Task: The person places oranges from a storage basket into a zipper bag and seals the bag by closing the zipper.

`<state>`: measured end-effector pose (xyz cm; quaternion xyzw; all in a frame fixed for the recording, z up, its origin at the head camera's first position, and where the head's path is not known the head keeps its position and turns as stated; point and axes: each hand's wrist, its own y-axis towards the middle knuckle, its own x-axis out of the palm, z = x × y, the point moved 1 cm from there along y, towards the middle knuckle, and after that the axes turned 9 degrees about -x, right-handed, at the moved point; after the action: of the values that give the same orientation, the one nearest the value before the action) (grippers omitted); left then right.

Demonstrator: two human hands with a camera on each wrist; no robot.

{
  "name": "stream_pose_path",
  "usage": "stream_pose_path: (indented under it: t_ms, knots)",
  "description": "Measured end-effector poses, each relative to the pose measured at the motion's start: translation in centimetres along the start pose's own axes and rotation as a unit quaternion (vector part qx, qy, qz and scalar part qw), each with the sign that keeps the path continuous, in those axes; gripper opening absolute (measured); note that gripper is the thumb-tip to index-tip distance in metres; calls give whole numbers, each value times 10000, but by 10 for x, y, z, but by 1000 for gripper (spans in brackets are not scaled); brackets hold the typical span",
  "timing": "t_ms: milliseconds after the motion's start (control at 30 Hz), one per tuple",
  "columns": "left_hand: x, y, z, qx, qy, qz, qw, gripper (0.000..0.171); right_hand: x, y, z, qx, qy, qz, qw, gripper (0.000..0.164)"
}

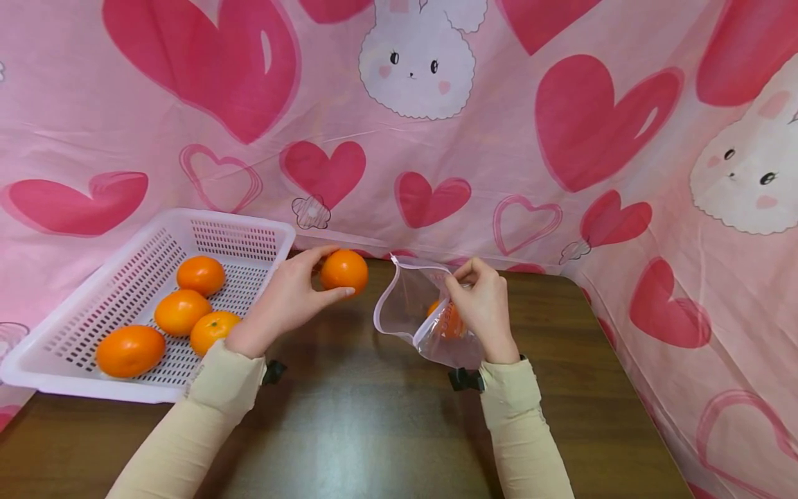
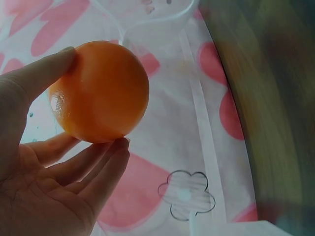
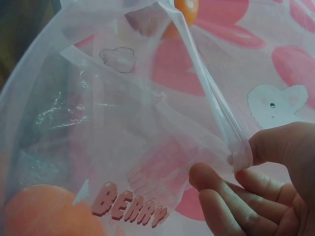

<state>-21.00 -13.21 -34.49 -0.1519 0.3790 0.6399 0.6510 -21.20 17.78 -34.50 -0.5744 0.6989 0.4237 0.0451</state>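
My left hand (image 1: 289, 294) grips an orange (image 1: 345, 271) between thumb and fingertips, held up between the basket and the bag. The left wrist view shows the thumb on one side of the orange (image 2: 101, 93) and the fingers on the other. With thumb and fingers, my right hand (image 1: 483, 301) pinches the rim of a clear zip bag (image 1: 399, 305), whose mouth gapes toward the left hand. Inside the bag, low down, lies another orange (image 3: 51, 211), seen through the plastic. Red "BERRY" lettering (image 3: 130, 204) is printed on the bag.
A white perforated plastic basket (image 1: 93, 391) stands at the left of the brown wooden table (image 1: 349, 430), with several oranges (image 1: 182, 312) in it. Pink cloth (image 1: 374, 180) printed with hearts and rabbits hangs behind and along the right side.
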Motion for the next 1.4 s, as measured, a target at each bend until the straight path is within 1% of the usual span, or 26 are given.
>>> stream_pose_path:
  t_ms: [333,500,667,933,1067,1167,1300,1400]
  knots:
    - [15,-4,8,123,-228,-179,9995,70,0,0,0,-35,-26,-26,10000,12]
    - [21,-5,11,187,-356,-161,9991,70,0,0,0,-33,-54,-46,10000,12]
    - [27,-4,13,243,-385,-158,9988,69,0,0,-1,-14,-30,-48,10000,11]
    - [35,-4,18,180,-382,-372,9984,69,1,0,-1,-59,-66,-27,10000,12]
    - [40,-2,22,215,-365,-428,9982,68,1,-1,-1,-73,-21,-24,10000,13]
    - [45,0,26,224,-360,-540,9976,69,1,0,0,-96,1,-18,10000,13]
    - [52,3,30,154,-359,-728,9966,70,1,0,-1,-86,2,-30,10000,13]
    - [57,4,33,175,-330,-756,9964,70,1,0,-1,-44,28,-64,10000,13]
